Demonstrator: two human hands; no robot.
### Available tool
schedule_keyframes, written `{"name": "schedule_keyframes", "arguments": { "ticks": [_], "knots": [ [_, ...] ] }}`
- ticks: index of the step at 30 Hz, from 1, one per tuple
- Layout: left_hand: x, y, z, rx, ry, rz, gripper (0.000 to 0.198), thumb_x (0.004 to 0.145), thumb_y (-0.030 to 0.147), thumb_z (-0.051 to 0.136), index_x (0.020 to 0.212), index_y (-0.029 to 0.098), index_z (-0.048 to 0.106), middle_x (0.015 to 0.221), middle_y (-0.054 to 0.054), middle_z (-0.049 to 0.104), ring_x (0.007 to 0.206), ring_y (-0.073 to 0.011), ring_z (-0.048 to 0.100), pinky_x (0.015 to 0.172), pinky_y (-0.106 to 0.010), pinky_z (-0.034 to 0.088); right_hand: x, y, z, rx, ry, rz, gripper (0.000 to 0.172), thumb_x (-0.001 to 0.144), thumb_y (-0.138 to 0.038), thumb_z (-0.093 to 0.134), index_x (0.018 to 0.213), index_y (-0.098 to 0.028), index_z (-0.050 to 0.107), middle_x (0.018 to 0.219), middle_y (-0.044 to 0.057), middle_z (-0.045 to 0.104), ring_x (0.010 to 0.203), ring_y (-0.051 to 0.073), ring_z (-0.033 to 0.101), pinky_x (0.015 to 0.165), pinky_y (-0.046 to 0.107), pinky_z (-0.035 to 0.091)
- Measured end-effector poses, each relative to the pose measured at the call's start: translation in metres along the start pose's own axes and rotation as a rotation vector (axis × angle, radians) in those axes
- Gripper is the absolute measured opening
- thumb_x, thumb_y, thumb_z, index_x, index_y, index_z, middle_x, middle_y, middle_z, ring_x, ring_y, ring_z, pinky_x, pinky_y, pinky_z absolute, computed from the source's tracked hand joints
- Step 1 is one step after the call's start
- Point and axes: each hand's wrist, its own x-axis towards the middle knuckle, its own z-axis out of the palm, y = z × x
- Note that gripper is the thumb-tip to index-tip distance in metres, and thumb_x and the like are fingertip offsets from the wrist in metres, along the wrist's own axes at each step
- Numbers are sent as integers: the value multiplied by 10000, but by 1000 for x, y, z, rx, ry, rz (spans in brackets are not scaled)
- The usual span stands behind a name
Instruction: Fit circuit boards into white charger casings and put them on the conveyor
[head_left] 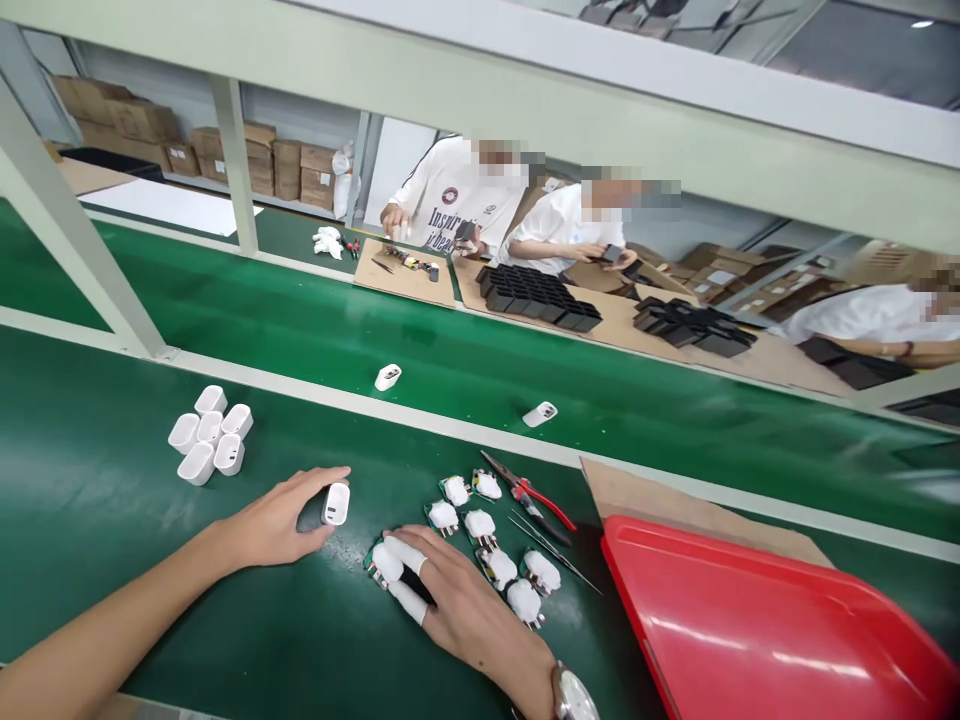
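Observation:
My left hand [281, 520] curves its thumb and fingers around a small white plastic housing [337, 504], whose open end faces up toward me. To its right, my right hand [457, 600] wears white finger cots and pinches a small circuit board [384, 562] topped with a white lump. The board is just above or on the green bench; I cannot tell which. Beside my right hand lie several similar circuit boards [499, 567]. A cluster of white housings [210, 428] stands at the left, open ends up.
Red-handled pliers [529, 495] and tweezers [555, 552] lie beyond the boards. A red bin [765, 620] and cardboard [697, 510] occupy the right. Two white housings [388, 377] lie on the green belt [465, 365]. Across it, co-workers [465, 190] sit near black boxes [536, 293]. A frame post [75, 210] rises left.

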Motion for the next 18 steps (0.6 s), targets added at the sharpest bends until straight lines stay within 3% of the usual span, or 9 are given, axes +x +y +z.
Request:
{"name": "schedule_keyframes", "arguments": {
  "ticks": [3, 6, 8, 10, 12, 14, 18],
  "knots": [
    [-1, -1, 0, 58, 73, -20, 788, 882, 385, 807, 1574, 316, 435, 1429, -108, 614, 1284, -323, 625, 1075, -493, 552, -1, -1, 3, -12, -10, 6, 409, 1052, -194, 577, 1457, -204, 521, 1410, 155, 634, 1292, 292, 628, 1073, 495, 594],
    [-3, -3, -7, 56, 32, 33, 944, 793, 371, 894, 1598, 326, 404, 1540, -116, 533, 1400, -343, 537, 1125, -496, 518, -5, -1, 5, 0, -46, -17, 430, 1053, -150, 530, 1479, -196, 490, 1519, 148, 558, 1425, 305, 512, 1151, 524, 533],
    [-3, -4, -9, 17, -28, 77, 764, 856, 282, 833, 1537, 330, 489, 1480, -90, 590, 1349, -294, 585, 1090, -432, 542, -4, -4, 7, 35, -13, -14, 419, 1056, -134, 515, 1468, -204, 488, 1435, 135, 617, 1369, 288, 550, 1117, 513, 555],
    [-2, -5, -5, 2, -43, 94, 519, 897, 262, 795, 1384, 300, 619, 1269, -60, 697, 1170, -251, 672, 965, -366, 588, 3, -9, 7, 75, 91, 9, 400, 1049, -131, 535, 1437, -220, 502, 1314, 123, 664, 1252, 274, 609, 1043, 498, 589],
    [0, -3, 3, 44, 15, 130, 432, 875, 345, 841, 1259, 259, 663, 1111, -46, 724, 1041, -245, 685, 862, -348, 596, 14, -18, 6, 118, 228, 33, 424, 1030, -127, 575, 1433, -233, 496, 1253, 116, 667, 1176, 261, 630, 992, 480, 600],
    [1, 0, 12, 144, 127, 204, 494, 839, 453, 873, 1215, 220, 652, 1066, -62, 721, 982, -259, 671, 821, -375, 588, 26, -27, 5, 135, 339, 27, 459, 1010, -121, 611, 1437, -238, 489, 1241, 118, 655, 1152, 255, 630, 973, 466, 600],
    [2, 9, 21, 345, 335, 332, 450, 899, 535, 788, 1130, 183, 630, 978, -90, 695, 835, -248, 637, 716, -391, 557, 43, -40, 7, 45, 355, -8, 469, 990, -103, 616, 1431, -218, 507, 1234, 141, 639, 1141, 282, 615, 936, 467, 610]
  ]
}}
